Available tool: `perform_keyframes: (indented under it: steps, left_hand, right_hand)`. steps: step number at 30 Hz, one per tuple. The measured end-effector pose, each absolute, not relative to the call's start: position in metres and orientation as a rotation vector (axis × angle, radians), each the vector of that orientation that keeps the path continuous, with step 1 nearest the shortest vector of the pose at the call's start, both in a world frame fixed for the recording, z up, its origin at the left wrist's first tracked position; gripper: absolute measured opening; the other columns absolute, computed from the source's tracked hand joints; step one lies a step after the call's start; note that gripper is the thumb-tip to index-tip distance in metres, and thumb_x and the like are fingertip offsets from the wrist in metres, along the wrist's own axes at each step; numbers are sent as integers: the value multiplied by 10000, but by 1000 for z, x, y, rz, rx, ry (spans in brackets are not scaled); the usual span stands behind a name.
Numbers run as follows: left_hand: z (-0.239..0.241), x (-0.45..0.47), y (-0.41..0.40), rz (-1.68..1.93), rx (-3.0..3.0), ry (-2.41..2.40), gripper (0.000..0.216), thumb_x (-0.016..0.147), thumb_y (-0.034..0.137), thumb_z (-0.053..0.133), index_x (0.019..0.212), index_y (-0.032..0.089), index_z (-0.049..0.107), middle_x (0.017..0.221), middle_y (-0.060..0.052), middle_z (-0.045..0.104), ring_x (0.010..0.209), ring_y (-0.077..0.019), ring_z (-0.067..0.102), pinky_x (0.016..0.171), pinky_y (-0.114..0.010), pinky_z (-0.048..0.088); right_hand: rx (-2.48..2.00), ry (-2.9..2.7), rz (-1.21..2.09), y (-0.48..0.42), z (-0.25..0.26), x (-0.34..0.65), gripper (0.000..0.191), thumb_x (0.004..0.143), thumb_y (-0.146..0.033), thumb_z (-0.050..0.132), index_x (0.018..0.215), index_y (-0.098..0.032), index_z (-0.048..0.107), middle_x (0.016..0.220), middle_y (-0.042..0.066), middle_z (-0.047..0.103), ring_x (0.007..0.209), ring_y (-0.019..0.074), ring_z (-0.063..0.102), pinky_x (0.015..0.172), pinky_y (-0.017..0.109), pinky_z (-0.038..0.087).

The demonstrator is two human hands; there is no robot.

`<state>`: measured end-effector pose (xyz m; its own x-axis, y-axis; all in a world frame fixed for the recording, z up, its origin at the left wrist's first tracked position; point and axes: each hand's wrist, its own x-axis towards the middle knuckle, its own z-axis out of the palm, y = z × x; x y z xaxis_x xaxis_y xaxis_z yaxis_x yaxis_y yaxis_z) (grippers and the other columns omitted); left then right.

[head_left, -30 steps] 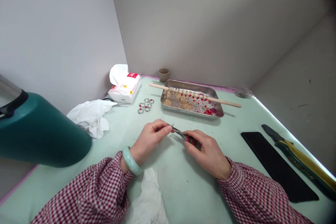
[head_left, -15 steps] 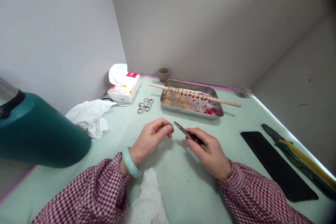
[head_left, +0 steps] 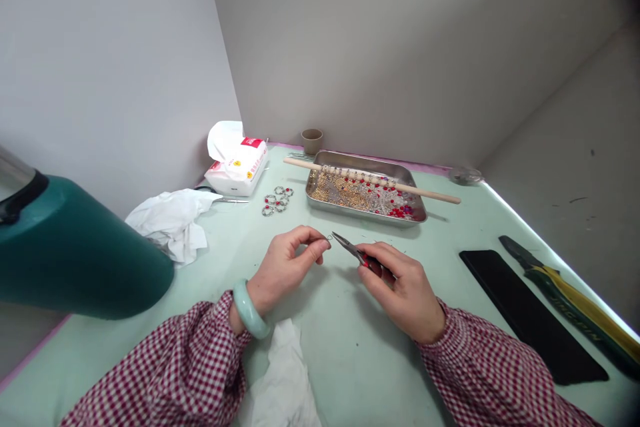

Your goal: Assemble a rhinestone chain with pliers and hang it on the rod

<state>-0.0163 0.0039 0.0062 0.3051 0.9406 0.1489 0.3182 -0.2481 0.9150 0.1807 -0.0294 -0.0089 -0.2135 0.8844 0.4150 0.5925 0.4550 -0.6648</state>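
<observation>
My left hand (head_left: 290, 260), with a pale green bangle (head_left: 249, 310) at the wrist, pinches a thin wire loop (head_left: 329, 237) between thumb and forefinger. In my right hand (head_left: 403, 287) is a pair of needle-nose pliers (head_left: 350, 248) with dark and red handles. The pliers' tip points left and lies right beside the wire; whether the jaws grip it is too small to tell. Behind my left hand several beaded rings (head_left: 280, 200) with red beads lie on the table. A metal tray (head_left: 367, 217) of gold, clear and red beads stands farther back.
A wooden stick (head_left: 430, 195) strung with rings rests across the tray. Tissue pack (head_left: 237, 173), small cup (head_left: 313, 141) and crumpled tissue (head_left: 173, 217) are at the back and left. A green bottle (head_left: 85, 253) stands left; a black pad (head_left: 530, 313) and large pliers (head_left: 570, 300) lie right.
The fingers of my right hand have shifted slightly on the pliers, and the handles look spread a little wider. My left hand stays almost in place with the wire.
</observation>
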Motion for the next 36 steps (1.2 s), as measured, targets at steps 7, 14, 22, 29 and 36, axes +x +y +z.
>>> perform_keyframes:
  steps: [7, 14, 22, 29, 36]
  left_hand:
    - [5, -17, 4, 1031, 2032, 1182, 158, 835, 215, 532, 695, 166, 587, 707, -6, 599, 733, -145, 544, 736, -294, 402]
    - [3, -14, 2, 1066, 2214, 1199, 81, 829, 171, 549, 761, 172, 595, 734, -1, 636, 725, -139, 545, 742, -305, 390]
    - [4, -14, 2, 999, 2233, 1257, 132, 854, 186, 509, 762, 186, 604, 698, 20, 660, 697, -137, 564, 753, -306, 387]
    - [-1, -10, 3, 942, 2311, 1352, 184, 859, 196, 477, 731, 189, 610, 663, 1, 659, 669, -152, 567, 767, -310, 396]
    - [0, -6, -2, 806, 2230, 1502, 216, 869, 245, 448, 763, 178, 623, 641, -18, 631, 583, -137, 548, 606, -254, 380]
  right_hand:
    - [-1213, -2012, 275, -27, -11, 183, 256, 789, -164, 529, 1031, -146, 608, 803, 40, 594, 614, 131, 500, 594, 288, 438]
    - [-1223, -2091, 28, -29, -13, 185, 268, 786, -187, 540, 1036, -123, 615, 822, 65, 608, 741, 182, 562, 659, 315, 459]
    - [-1342, -2085, -28, -34, -14, 176, 255, 827, -232, 497, 1029, -129, 616, 783, 64, 611, 699, 176, 574, 648, 304, 462]
    - [-1380, -2100, -82, -29, -16, 176, 253, 844, -248, 485, 1023, -134, 622, 802, 80, 626, 720, 185, 579, 663, 306, 454]
    - [-1402, -2198, -374, -29, -12, 176, 276, 839, -236, 493, 1050, -124, 631, 836, 95, 644, 767, 215, 583, 650, 317, 434]
